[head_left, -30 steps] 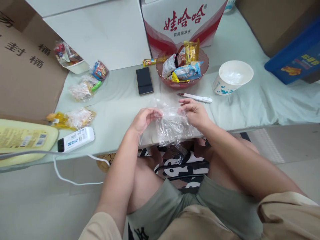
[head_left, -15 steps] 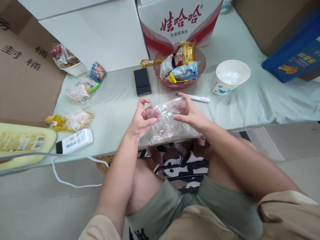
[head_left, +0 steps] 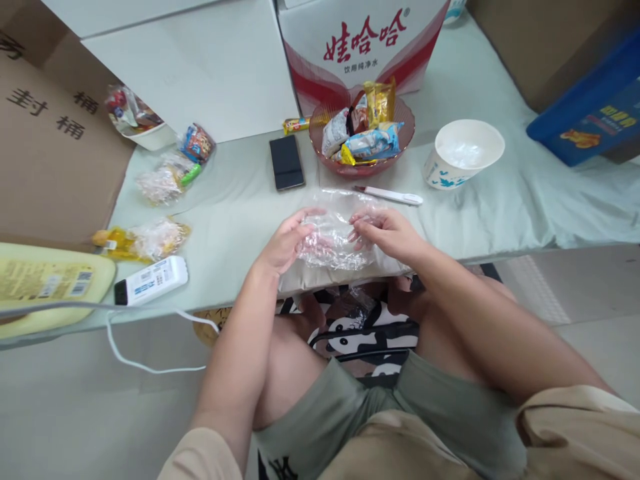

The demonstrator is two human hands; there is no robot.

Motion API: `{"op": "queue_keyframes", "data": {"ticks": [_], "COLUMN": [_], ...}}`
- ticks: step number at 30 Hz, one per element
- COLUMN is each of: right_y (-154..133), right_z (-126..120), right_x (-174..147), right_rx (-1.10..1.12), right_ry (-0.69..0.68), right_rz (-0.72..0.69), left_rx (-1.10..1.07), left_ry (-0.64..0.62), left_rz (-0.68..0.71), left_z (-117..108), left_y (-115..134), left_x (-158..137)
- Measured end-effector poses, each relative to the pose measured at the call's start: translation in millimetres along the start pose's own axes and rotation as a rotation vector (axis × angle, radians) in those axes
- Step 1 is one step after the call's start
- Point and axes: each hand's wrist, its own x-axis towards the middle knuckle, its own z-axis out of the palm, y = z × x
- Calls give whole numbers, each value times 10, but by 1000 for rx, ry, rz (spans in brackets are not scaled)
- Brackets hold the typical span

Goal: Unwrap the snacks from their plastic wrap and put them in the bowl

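A crinkled sheet of clear plastic film (head_left: pixel 333 250) stretches between my two hands, over the front edge of the cloth-covered table. My left hand (head_left: pixel 290 241) grips its left side, thumb on top and fingers partly seen through the film. On the other side my right hand (head_left: pixel 383 230) pinches the film between thumb and fingertips. Just beyond the hands lie a white-handled knife-like tool (head_left: pixel 395 195) and a black phone (head_left: pixel 287 163). A pink glass bowl (head_left: pixel 360 172) of wrapped snacks stands behind them.
A paper cup (head_left: pixel 443 167) with clear plastic inside stands to the right. Wrapped snacks (head_left: pixel 163 179), a white bottle (head_left: pixel 153 280) and a yellow container (head_left: pixel 50 280) are on the left. Boxes (head_left: pixel 360 47) line the back; a blue package (head_left: pixel 585 113) is far right.
The plastic film has spread out, its far edge now reaching towards the bowl. Both hands have turned and closed more on it, the right lowering slightly.
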Motion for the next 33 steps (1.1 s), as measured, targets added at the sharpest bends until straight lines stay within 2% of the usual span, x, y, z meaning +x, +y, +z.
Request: {"op": "queue_keyframes", "data": {"ticks": [2, 7, 10, 14, 18, 20, 24, 30, 32, 33], "right_y": [0, -16, -42, -52, 4, 37, 61, 32, 38, 44], "right_z": [-12, -9, -11, -28, -10, 10, 25, -12, 7, 28], "right_x": [-10, -16, -22, -26, -7, 6, 31, 29, 14, 7], "right_rx": [-9, 128, 247, 319, 149, 68, -46, -241, -277, -256], "right_ry": [-12, 54, 85, 10, 75, 111, 144, 403, 358, 284], "right_rz": [-9, -114, -128, -121, -119, -74, 43, -119, -213, -264], "left_rx": [16, -24, -85, -131, 69, 151, 112, 211, 264, 271], "left_ry": [-6, 109, 74, 37, 47, 59, 64, 323, 277, 220], "left_rz": [-1, 93, 116, 147, 184, 230, 280, 399, 375, 365], "left_z": [0, -10, -30, -49, -18, 11, 20, -101, -81, -49], "left_y": [-15, -57, -35, 10, -8, -35, -78, -151, -187, -203], "left_x": [8, 45, 29, 22, 50, 56, 80, 195, 210, 210]}}
